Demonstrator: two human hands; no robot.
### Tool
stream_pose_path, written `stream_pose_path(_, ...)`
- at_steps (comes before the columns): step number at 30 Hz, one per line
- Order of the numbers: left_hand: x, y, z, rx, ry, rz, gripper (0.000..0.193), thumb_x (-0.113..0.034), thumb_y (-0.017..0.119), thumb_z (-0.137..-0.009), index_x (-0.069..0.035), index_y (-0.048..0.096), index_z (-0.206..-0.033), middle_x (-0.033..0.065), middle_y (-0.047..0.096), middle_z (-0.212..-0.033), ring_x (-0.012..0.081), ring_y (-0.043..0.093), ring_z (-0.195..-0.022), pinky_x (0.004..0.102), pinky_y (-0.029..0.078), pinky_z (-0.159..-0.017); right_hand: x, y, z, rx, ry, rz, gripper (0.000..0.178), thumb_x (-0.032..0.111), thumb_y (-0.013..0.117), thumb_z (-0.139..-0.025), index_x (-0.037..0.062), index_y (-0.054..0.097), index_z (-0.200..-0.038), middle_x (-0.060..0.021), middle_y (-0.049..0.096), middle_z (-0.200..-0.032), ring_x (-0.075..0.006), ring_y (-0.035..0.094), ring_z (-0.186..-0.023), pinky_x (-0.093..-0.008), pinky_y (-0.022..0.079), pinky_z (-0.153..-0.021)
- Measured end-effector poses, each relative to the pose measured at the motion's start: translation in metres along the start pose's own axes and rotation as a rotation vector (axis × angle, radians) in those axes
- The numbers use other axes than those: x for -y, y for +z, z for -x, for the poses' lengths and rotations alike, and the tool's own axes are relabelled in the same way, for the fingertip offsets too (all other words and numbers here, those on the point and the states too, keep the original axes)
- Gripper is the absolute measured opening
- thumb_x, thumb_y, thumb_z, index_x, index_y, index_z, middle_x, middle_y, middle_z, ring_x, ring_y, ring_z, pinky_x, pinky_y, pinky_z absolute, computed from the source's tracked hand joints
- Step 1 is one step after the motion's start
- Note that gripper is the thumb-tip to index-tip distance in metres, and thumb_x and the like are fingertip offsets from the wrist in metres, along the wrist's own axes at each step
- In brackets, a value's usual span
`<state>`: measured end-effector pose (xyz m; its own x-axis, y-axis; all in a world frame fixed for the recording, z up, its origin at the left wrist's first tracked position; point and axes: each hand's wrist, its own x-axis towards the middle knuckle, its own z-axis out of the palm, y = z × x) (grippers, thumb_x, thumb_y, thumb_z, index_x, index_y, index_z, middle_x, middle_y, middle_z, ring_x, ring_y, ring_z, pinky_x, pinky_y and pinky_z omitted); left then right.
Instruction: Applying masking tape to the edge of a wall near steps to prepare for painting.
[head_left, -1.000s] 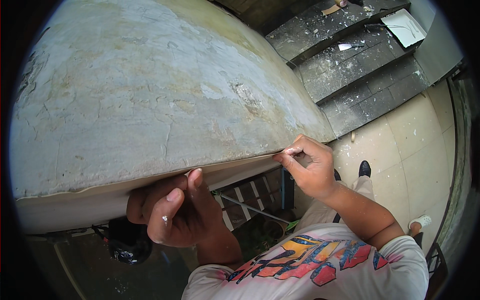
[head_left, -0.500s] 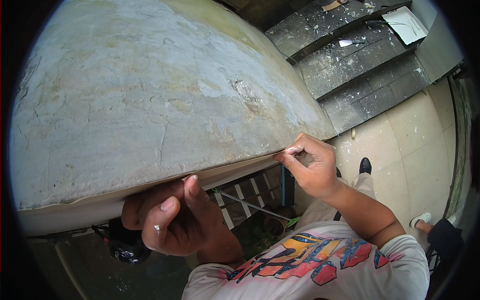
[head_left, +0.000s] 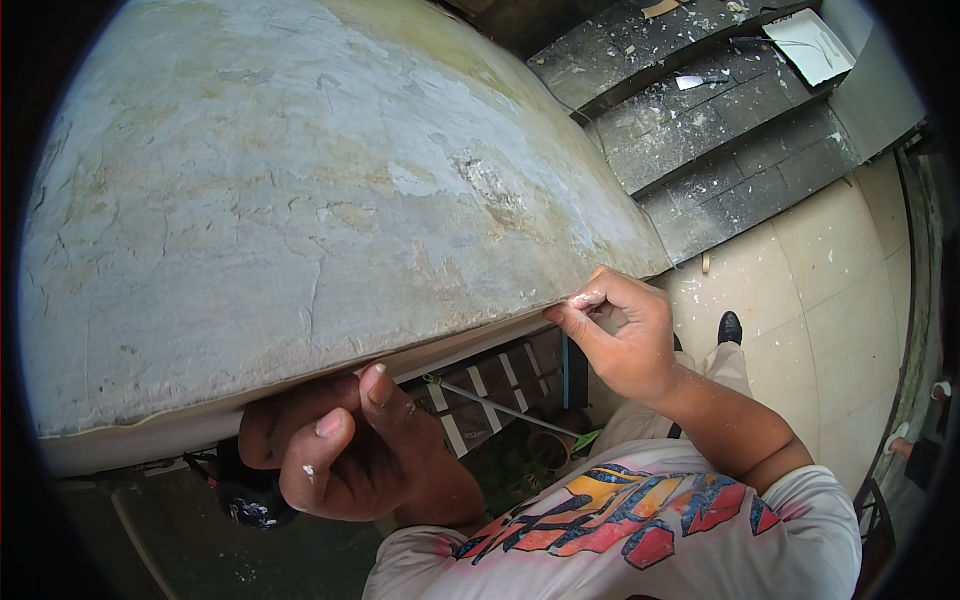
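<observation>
A large wall surface [head_left: 260, 220] with worn, peeling grey-blue paint fills the upper left. Along its lower edge runs a thin tan strip [head_left: 470, 339], like tape or paper. My right hand [head_left: 632, 335] pinches this strip between thumb and forefinger near the wall's right corner; white specks mark the fingers. Farther left, just under the edge, my left hand [head_left: 350, 445] has its fingers curled up against the strip, thumb near the forefinger. The strip's exact place between the left fingers is partly hidden.
Dark steps [head_left: 690, 130] strewn with white flakes rise at the upper right. On them lie a scraper [head_left: 700, 82] and a white tray [head_left: 810, 47]. A black helmet [head_left: 255, 495] and a potted plant [head_left: 548, 450] are below the edge. Another person [head_left: 925, 445] is at the far right.
My left hand has shifted slightly downward along the edge. My right hand keeps its pinch almost in place. The other person at the right has moved farther up and out toward the rim.
</observation>
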<state>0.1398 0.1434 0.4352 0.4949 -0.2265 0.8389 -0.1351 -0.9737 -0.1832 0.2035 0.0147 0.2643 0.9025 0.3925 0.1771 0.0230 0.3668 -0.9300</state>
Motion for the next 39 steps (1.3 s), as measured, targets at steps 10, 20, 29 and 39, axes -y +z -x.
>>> stream_pose_path(10,-0.001,0.0,-0.001,0.011,0.016,-0.058,0.029,-0.002,0.071,-0.092,-0.003,0.048,-0.11,0.0087,0.055,-0.095,0.0161,0.055,-0.081,0.0285,0.048,-0.074,0.001,0.0,0.0,0.004,0.031,-0.051,0.011,-0.006,0.071,-0.085,-0.0017,0.061,-0.082,-0.0053,0.061,-0.075,-0.0077,0.057,-0.07,-0.0236,0.046,-0.065)
stream_pose_path(20,0.0,0.0,-0.007,0.087,0.061,-0.109,0.032,0.0,0.072,-0.09,-0.007,0.046,-0.108,0.0074,0.052,-0.095,0.017,0.052,-0.083,0.0288,0.046,-0.074,0.001,0.002,0.002,-0.031,0.066,-0.035,0.01,-0.004,0.071,-0.087,-0.002,0.062,-0.082,-0.0044,0.064,-0.078,-0.0062,0.059,-0.072,-0.0222,0.047,-0.064)
stream_pose_path(29,-0.029,-0.015,0.018,0.097,0.154,-0.106,0.021,-0.003,0.061,-0.09,-0.008,0.05,-0.107,0.0092,0.052,-0.105,0.0242,0.049,-0.094,0.0368,0.042,-0.084,0.002,0.009,0.001,-0.11,0.132,-0.018,0.015,0.009,0.078,-0.085,-0.0013,0.068,-0.081,-0.0068,0.07,-0.071,-0.0058,0.062,-0.068,-0.0237,0.05,-0.061)
stream_pose_path(39,-0.045,0.023,0.071,0.538,-0.168,0.05,0.048,-0.005,0.069,-0.086,-0.005,0.061,-0.134,0.0093,0.053,-0.142,0.0263,0.055,-0.115,0.0376,0.043,-0.096,-0.006,-0.002,-0.002,-0.124,0.083,0.244,0.026,0.016,0.08,-0.085,-0.0002,0.062,-0.074,-0.0041,0.063,-0.065,-0.0038,0.054,-0.061,-0.0242,0.045,-0.054)
